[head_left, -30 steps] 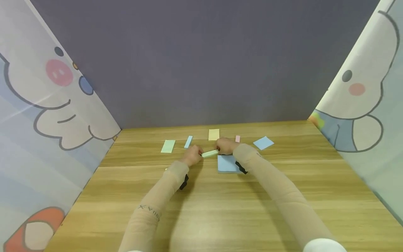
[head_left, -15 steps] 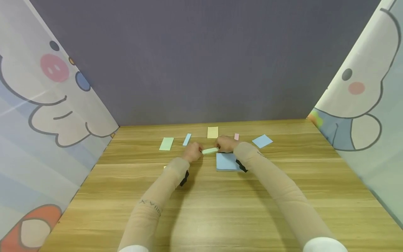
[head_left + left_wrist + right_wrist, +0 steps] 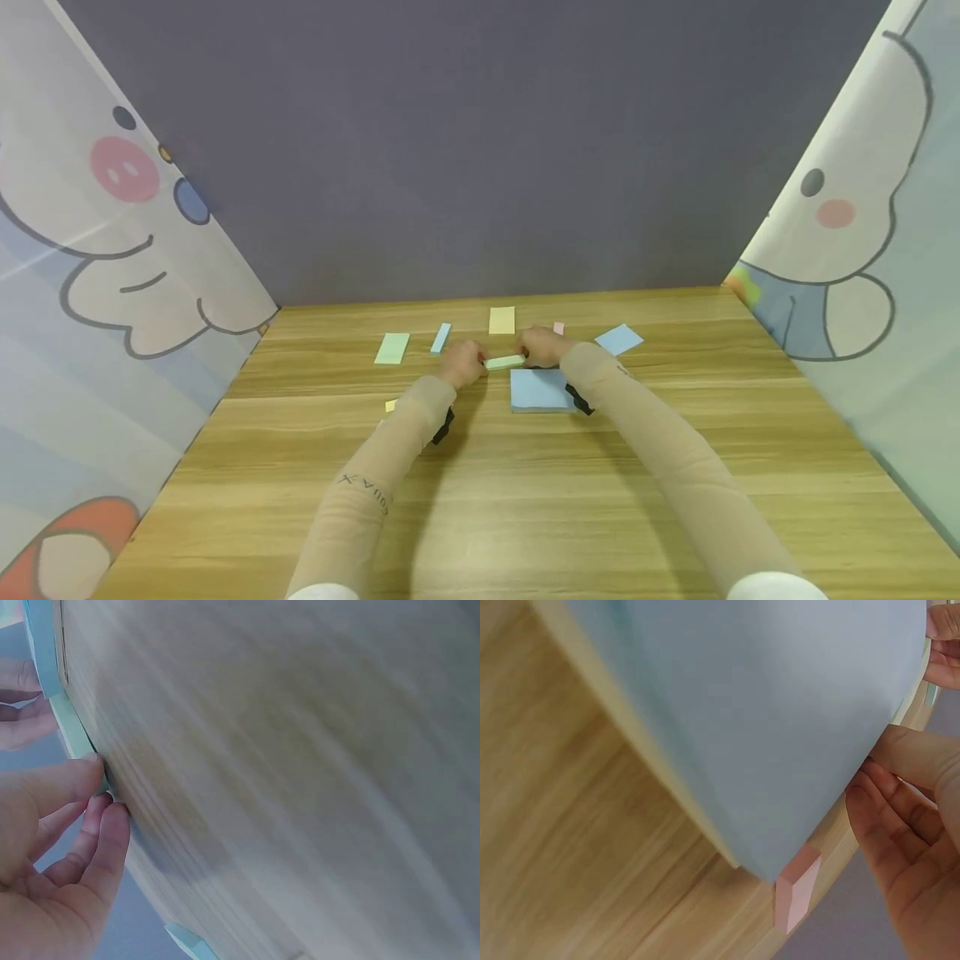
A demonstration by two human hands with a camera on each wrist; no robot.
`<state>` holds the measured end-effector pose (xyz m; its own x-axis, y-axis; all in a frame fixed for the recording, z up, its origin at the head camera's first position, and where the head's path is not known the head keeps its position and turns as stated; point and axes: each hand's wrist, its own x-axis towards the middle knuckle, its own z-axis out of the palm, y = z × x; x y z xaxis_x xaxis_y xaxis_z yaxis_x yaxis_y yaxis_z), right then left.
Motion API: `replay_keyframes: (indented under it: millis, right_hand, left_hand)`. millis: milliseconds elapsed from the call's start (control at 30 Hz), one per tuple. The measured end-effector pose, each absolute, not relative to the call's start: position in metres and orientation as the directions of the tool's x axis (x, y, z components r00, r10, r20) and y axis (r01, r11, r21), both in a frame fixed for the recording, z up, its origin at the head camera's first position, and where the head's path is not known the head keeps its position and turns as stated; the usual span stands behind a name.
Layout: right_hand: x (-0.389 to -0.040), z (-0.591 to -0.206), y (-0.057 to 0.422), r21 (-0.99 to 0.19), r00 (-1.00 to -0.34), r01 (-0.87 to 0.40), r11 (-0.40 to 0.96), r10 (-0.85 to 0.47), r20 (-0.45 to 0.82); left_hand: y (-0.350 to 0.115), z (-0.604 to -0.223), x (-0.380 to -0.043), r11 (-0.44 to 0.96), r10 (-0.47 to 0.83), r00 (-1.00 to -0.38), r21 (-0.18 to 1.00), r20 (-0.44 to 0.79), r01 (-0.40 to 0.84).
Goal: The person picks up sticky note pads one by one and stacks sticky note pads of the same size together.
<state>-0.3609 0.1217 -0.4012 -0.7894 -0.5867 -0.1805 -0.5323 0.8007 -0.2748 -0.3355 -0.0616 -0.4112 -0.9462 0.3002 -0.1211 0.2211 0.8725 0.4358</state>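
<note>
- Left grip (image 3: 462, 364) and right grip (image 3: 542, 347), almost closed, are pinching a green strip (image 3: 504, 362).
- Bench (image 3: 487, 500) is spreading around both, ending beyond.
- Blurry letters (image 3: 365, 486) are marking left grip's sleeve (image 3: 341, 533).

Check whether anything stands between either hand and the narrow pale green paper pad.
Nothing visible does: the left hand and right hand pinch opposite ends of the narrow pale green paper pad. The light blue rectangular paper pad lies nearer the person, not between.
</note>
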Motion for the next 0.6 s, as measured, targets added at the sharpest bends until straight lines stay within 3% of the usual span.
replay_keyframes:
  millis: [600]
  right_hand:
    - [-0.352, -0.401, 0.141, -0.334, -0.806, -0.494, 0.803, -0.567, -0.17]
  left_hand:
    - [-0.044, -0.413, -0.339, 0.847, 0.34, -0.932, 0.47, -0.122, 0.248]
